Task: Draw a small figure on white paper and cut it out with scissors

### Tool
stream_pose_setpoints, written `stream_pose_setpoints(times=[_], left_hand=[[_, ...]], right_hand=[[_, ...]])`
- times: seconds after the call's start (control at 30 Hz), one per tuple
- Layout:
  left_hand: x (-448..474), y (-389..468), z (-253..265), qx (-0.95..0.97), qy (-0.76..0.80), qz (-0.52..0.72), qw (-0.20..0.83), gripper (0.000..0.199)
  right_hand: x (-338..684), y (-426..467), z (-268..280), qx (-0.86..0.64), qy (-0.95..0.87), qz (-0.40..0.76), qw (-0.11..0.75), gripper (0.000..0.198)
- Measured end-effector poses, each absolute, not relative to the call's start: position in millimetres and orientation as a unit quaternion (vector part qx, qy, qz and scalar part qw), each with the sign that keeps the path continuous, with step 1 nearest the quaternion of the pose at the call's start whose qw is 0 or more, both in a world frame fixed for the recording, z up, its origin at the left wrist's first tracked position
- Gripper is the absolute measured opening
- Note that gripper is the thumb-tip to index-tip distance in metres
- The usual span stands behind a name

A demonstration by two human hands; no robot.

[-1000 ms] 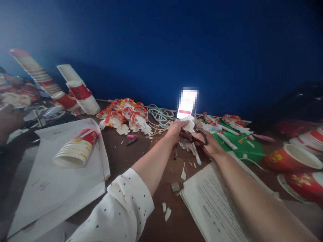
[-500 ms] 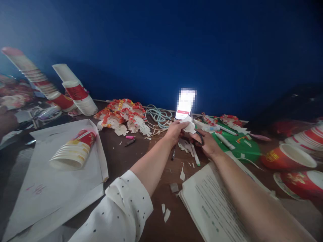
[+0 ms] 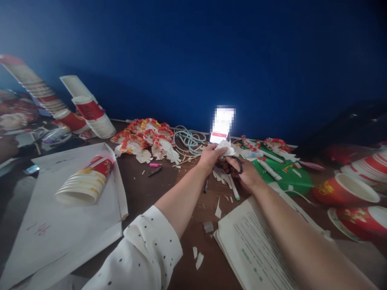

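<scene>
Head view: I've got the left hand (image 3: 211, 157) pinching a white paper piece (image 3: 225, 148) just in front of a lit phone (image 3: 223, 123), right hand (image 3: 246, 174) curled through the black scissors' handle (image 3: 240, 166), blades I can't make out. Crowding them: teal cord (image 3: 190, 139) and red-and-white cutouts (image 3: 142, 139) left, markers (image 3: 270, 169) on a green sheet (image 3: 299, 184) right, printed pages (image 3: 240, 237) under the right forearm, scraps (image 3: 198, 261) nearer me.

Left grip (image 3: 209, 157) on white paper (image 3: 227, 150), right grip (image 3: 248, 174) on scissors (image 3: 241, 166)
</scene>
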State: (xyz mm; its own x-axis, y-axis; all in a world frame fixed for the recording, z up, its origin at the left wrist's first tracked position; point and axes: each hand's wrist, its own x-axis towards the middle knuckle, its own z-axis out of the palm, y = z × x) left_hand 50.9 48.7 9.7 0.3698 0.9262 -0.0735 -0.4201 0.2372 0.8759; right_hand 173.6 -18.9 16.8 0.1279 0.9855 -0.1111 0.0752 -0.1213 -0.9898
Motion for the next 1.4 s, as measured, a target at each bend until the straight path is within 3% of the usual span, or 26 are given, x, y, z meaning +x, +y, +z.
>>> stream_pose_setpoints(times=[0.67,1.0,1.4], left_hand=[[48,54,7,0.405,0.363,0.491,0.68,0.021],[49,49,17,0.38,0.354,0.464,0.718,0.011],[49,49,17,0.37,0.326,0.456,0.741,0.024]], right_hand=[[193,-18,24,-0.568,-0.54,0.473,0.403,0.036],[194,-18,21,-0.565,-0.539,0.464,0.418,0.036],[192,-19,21,-0.563,-0.487,0.499,0.444,0.038]])
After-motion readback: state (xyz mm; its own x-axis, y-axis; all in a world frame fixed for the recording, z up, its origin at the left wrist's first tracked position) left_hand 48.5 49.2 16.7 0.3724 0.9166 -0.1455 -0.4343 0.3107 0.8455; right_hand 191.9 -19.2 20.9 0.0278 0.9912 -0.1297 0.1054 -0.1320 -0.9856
